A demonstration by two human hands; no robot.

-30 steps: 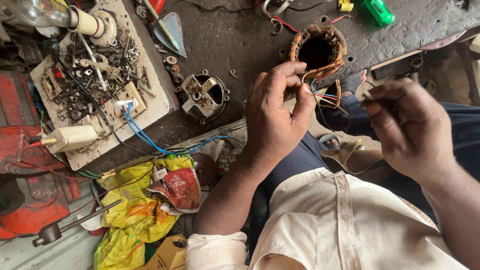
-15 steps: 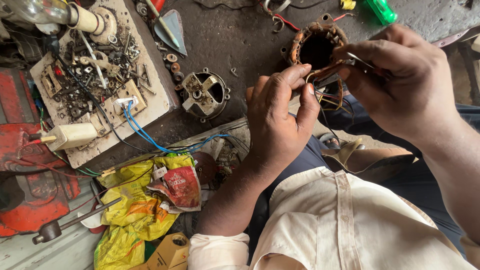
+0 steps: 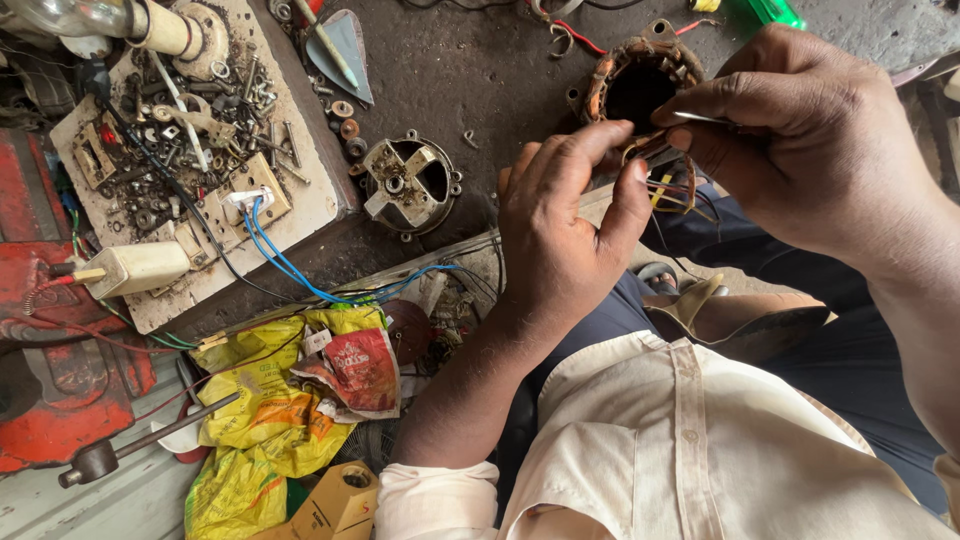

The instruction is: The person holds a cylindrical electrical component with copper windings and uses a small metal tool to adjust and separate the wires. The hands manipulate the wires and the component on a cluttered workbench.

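Left hand (image 3: 560,230) pinches the motor stator (image 3: 640,95) leads while right hand (image 3: 800,140) fingers grip a thin metal blade; scraping should stay shallow.

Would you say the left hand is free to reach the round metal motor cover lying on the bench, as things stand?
Probably yes, though not freely: the left hand is pinching wires at the copper-wound stator. The motor cover lies close beside it, with bare bench between.

Both hands (image 3: 690,190) at motor stator (image 3: 640,90), right pinching wire (image 3: 700,117).

Dark, grimy workbench (image 3: 470,70) under daylight, a white parts-strewn board (image 3: 310,200) at its edge.
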